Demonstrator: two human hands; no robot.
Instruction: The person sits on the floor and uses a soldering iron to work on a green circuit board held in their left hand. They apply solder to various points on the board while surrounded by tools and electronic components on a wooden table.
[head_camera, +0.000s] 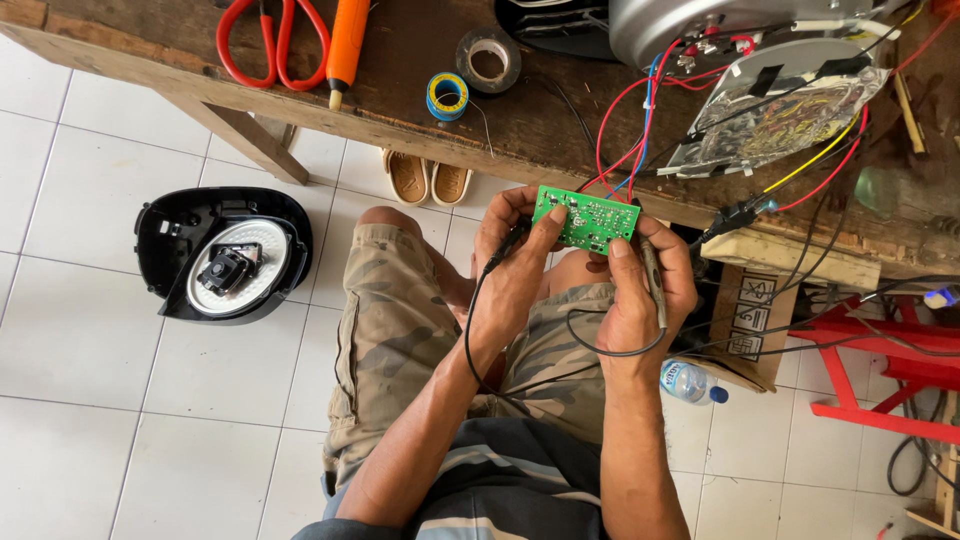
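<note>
Green circuit board (586, 218), solder side up, wired, tilted, above lap.

A small green circuit board (588, 218) is held up between two hands over the knees. The left hand (515, 270) is closed on the board's left edge, and a black probe with a black wire is tucked in it. The right hand (645, 285) is closed on the board's right side, and a thin grey probe (652, 280) is kept against the palm. Red and blue wires (625, 130) are joined to the board from the wooden bench (400, 90). A black lid (222, 255) is laid on the white floor tiles.
</note>
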